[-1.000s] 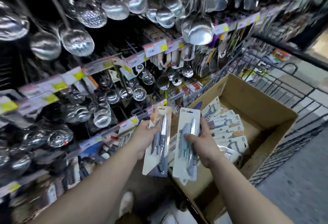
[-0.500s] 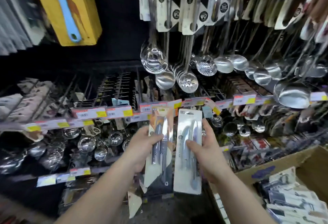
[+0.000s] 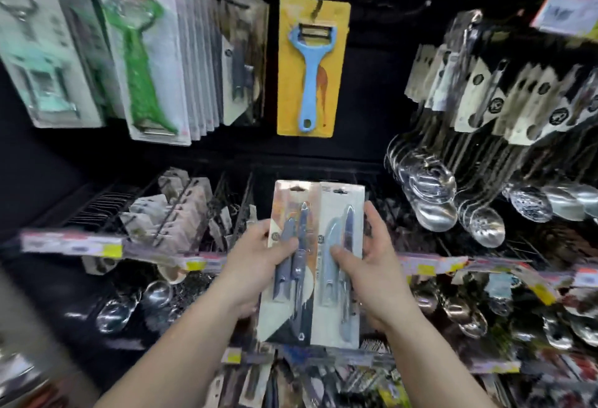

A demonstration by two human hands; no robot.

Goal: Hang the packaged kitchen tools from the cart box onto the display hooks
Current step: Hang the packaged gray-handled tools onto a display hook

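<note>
— What are those packs made of?
— Printed card backing under glossy clear plastic blister.
— And the ladles?
— Polished metal, shiny; the blue peeler looks smooth plastic.

Left hand gripping grey-knife blister card, right hand gripping pale-blue-knife blister card, cards edge to edge, upright, blue plastic peeler on yellow card hung above, steel ladles at right.
</note>
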